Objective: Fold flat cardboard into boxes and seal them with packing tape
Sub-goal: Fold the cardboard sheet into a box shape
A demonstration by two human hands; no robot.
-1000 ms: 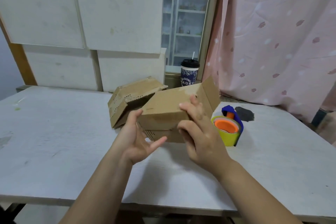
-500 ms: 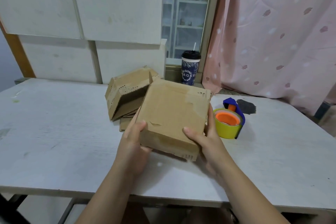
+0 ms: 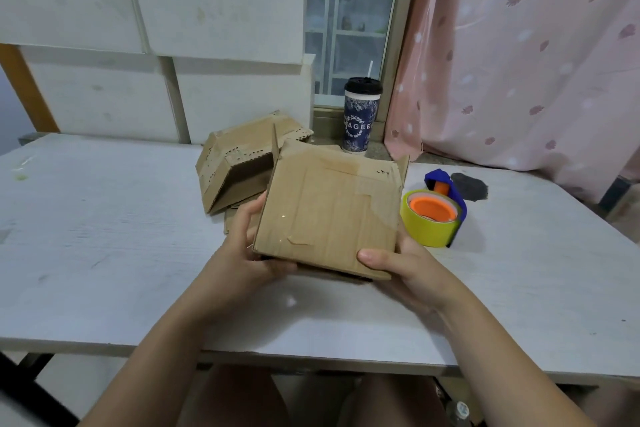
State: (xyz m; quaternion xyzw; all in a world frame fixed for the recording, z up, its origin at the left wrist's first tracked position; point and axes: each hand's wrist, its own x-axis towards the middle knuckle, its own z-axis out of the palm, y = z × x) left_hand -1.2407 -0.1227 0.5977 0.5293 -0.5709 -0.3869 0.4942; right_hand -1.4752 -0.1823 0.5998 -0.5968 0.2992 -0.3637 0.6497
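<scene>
Cardboard box (image 3: 332, 208), gripped by both hands (image 3: 249, 253) (image 3: 405, 267) over the bench (image 3: 104, 236), hides most fingers; tape dispenser (image 3: 433, 215) sits just beside.

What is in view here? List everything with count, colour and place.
cardboard box: one, brown, held above the table's near middle
cardboard pile: count unclear, brown, on the table behind the box, to its left
tape dispenser: one, blue with yellow roll and orange hub, right of the box
lidded cup: one, dark blue, black lid, white straw, back by the window
dark patch: one, black, behind the dispenser; nature unclear
table: one, white
boards: several, white, leaning behind table
curtain: one, pink, right
left hand: grips box's left edge
right hand: grips box's near right corner
</scene>
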